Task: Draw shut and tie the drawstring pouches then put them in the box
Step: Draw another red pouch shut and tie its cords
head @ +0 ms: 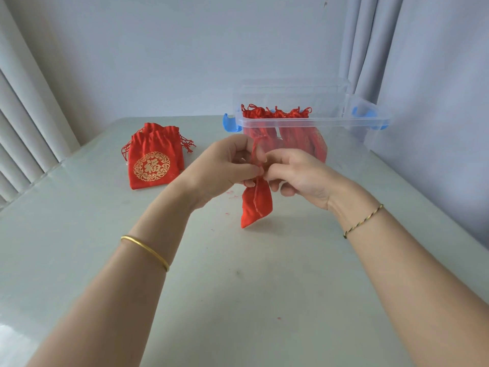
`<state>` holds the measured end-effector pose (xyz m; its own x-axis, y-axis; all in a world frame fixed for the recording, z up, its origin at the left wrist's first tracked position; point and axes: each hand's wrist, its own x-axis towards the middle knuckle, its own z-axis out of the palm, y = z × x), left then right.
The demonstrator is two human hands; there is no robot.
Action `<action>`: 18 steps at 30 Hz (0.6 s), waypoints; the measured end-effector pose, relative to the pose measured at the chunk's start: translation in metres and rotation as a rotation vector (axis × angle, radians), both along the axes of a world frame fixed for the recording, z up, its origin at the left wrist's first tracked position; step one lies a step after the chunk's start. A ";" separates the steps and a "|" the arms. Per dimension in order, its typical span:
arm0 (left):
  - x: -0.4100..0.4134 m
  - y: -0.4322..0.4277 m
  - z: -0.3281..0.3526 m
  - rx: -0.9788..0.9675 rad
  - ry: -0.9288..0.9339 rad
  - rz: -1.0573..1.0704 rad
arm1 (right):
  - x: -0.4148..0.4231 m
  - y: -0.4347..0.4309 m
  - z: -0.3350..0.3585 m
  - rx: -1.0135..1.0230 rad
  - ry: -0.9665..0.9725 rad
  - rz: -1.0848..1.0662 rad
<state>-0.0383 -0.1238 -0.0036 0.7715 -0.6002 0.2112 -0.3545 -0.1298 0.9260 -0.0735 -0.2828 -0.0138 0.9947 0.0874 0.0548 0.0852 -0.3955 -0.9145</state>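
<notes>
Pale table (66, 207) — spare pouches (152, 160) lie at ten o'clock. Left hand (225, 168) and right hand (296, 176) pinch the cord (255, 149) of the hanging pouch (256, 205); best to cinch the knot snug against its neck — the box (312, 123) stands at one o'clock.

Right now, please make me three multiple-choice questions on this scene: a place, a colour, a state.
1. Where is the stack of red pouches relative to the clear box? A) inside it B) on the table, to its left C) on top of it
2. The box latches are: A) blue B) green C) black
3. The single pouch is: A) lying flat B) pinched at its neck by the left hand and right hand C) inside the box
Answers: 1 B, it rests on the tabletop; 2 A, both end latches are blue; 3 B, both hands' fingers meet at its gathered neck.
</notes>
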 end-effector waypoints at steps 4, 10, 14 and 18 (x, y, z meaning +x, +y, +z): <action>-0.001 -0.004 -0.004 0.089 -0.369 0.126 | 0.005 0.001 -0.008 0.172 0.070 -0.028; 0.003 -0.007 -0.013 0.066 -0.475 0.255 | 0.008 -0.003 -0.015 0.398 0.157 0.078; 0.002 -0.006 -0.012 0.021 -0.442 0.249 | 0.008 -0.004 -0.016 0.420 0.140 0.064; 0.005 -0.004 -0.013 -0.033 -0.286 0.249 | 0.009 -0.004 -0.012 0.392 0.157 0.012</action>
